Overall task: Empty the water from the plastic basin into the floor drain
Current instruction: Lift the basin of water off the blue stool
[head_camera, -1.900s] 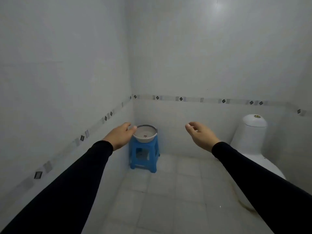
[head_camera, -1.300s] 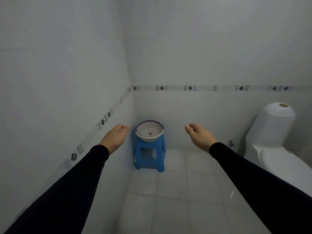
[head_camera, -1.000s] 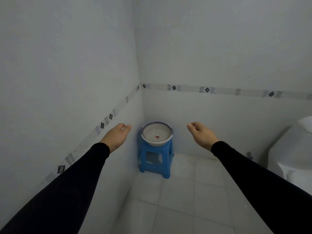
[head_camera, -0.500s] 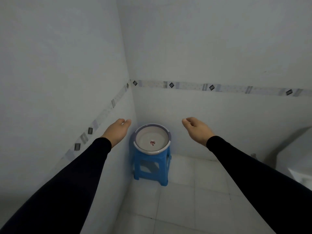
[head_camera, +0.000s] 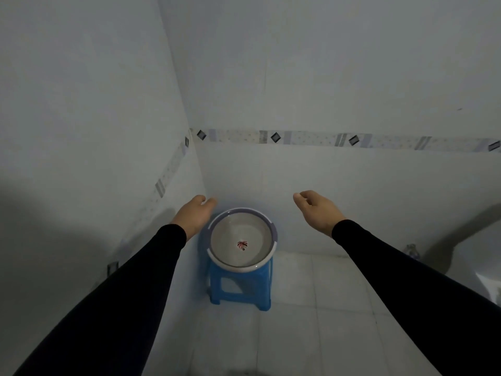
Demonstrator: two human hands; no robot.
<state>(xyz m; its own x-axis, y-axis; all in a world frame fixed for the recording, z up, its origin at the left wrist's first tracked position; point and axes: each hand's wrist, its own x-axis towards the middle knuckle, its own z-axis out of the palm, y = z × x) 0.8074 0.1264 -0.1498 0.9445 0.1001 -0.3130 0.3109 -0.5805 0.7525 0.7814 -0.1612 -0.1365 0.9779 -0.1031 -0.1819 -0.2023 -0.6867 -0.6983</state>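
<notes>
Two empty, loosely parted hands, left (head_camera: pixel 193 216) and right (head_camera: pixel 317 211), flank the basin (head_camera: pixel 242 239) on the stool (head_camera: pixel 240 283); bare floor (head_camera: pixel 311 308) at 5 o'clock.

One plastic basin (head_camera: pixel 242 241), white with grey rim. One blue stool (head_camera: pixel 240 287) beneath it. Two hands: left hand (head_camera: pixel 193 216), right hand (head_camera: pixel 317 210). Two black sleeves (head_camera: pixel 130 294).
</notes>
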